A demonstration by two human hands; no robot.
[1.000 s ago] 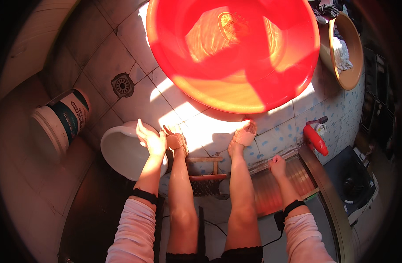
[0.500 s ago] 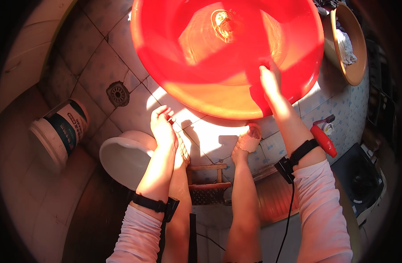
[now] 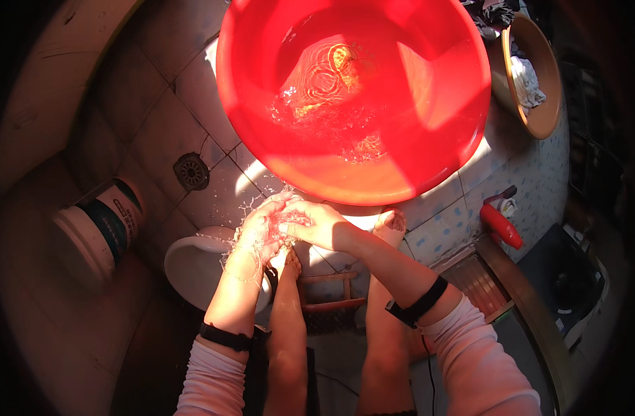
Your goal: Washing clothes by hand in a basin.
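Note:
In front of the near rim of a large red basin (image 3: pixel 428 186), my two hands meet amid splashing water. My left hand (image 3: pixel 262 225) is turned partly upward, with its fingers loosely spread and no object visible in it. My right hand (image 3: pixel 317 223) reaches across from the right and lies against the left one, its thumb apart and its fingers bent and partly hidden. Drops fly around the left hand and wrist. Water with rings and ripples stands in the basin, over a yellow printed pattern (image 3: pixel 343 59).
A white basin (image 3: pixel 192 267) sits below my left forearm. A white-and-green bucket (image 3: pixel 102 225) and a floor drain (image 3: pixel 191 171) are at left. At right are a tan tub (image 3: pixel 544 118) holding white cloth (image 3: pixel 525 83), and a red bottle (image 3: pixel 501 225). A low stool (image 3: pixel 331 301) stands between my legs.
My right hand has come out of the red basin and across to my left hand. Water now splashes over the left hand, and fresh ripples show in the basin.

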